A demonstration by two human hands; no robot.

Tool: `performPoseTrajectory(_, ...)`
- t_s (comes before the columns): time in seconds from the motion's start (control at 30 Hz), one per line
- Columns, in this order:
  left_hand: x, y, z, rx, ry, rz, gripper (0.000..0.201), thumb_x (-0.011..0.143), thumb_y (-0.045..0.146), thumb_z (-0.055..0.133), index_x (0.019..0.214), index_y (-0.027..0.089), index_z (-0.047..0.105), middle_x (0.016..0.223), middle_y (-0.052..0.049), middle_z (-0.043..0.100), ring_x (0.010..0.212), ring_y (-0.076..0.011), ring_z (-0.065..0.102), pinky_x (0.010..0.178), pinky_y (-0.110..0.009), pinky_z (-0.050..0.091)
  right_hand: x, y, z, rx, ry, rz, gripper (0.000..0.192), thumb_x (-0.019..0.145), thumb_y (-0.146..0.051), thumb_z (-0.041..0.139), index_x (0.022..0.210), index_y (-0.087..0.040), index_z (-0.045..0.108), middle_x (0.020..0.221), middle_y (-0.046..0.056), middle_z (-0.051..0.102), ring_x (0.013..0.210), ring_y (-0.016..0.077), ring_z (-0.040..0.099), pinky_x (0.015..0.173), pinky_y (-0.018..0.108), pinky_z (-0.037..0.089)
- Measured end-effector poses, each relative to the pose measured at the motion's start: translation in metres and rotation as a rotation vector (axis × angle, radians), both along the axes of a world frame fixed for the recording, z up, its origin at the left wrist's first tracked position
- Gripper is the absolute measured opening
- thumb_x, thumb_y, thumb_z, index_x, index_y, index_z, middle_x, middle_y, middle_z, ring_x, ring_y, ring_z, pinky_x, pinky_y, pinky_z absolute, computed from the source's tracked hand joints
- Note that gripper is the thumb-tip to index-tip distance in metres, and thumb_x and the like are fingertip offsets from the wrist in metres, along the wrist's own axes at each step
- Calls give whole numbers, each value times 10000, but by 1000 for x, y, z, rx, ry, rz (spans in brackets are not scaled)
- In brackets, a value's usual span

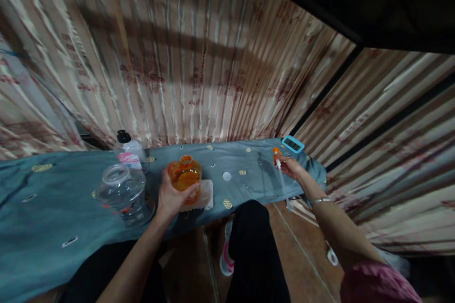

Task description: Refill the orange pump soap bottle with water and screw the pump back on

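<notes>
The orange bottle (189,176) stands near the middle of the surface (256,176), upright or nearly so, its mouth uncovered; whether its base rests down or is slightly raised cannot be told. The left hand (170,198) is wrapped round its side, thumb across the front, so that grip is closed about the bottle. Just beside and partly behind its base lies a white pad (207,194). Off to the right, well apart from the bottle, the right hand (292,166) holds an orange spray head (276,151) in a narrow, fingertip grip, its pale tube (282,182) hanging down and seeming to reach past the near edge. The step in hand looks like working with the bottle opened, head and body kept separate. The next move probably calls for a steady left grip to keep the open mouth level, and for control of the long tube, which could swing or brush the cloth; refitting it would need the tube end lined up with the mouth. Between the hands lies a white disc (226,176). Left of the bottle stand a clear wide-mouthed jar (119,189) and, behind it, a clear bottle with a black top (130,154). Beyond the right hand lies a blue-framed device (293,144), and a pleated curtain (213,80) hangs behind everything.
</notes>
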State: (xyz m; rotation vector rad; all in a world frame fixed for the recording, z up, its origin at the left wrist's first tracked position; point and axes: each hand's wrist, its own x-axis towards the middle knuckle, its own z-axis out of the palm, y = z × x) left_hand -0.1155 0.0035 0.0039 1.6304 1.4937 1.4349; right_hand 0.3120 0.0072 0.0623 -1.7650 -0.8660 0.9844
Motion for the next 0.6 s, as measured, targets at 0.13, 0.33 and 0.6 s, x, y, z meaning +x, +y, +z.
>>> performPoseTrajectory(0.13,0,-1,1,34,15,20,884,589,395,849,1347,216,430,1245,-112,616,1134,-319,645,981,-490,536,-6,-3,-47,-198,-355,167,95,925,-202,613,885,-126,652,647,-30,627,559,122,586,589,267,498)
performPoseTrajectory(0.33,-1,0,-3,8,-16,4,1041,593,412,847,1457,235,294,1408,-155,505,1238,-337,580,1069,-524,455,-32,14,-77,-291,-876,343,267,940,-307,586,1128,-122,631,1010,98,697,1009,248,650,932,446,474)
performPoseTrajectory(0.6,-4,-5,-2,24,-30,1,1154,573,365,875,1501,251,198,1380,-152,521,1221,-325,596,1045,-487,481,-53,8,-79,-374,-1150,461,354,980,-310,488,1211,-50,554,1067,211,701,1038,309,670,881,429,494)
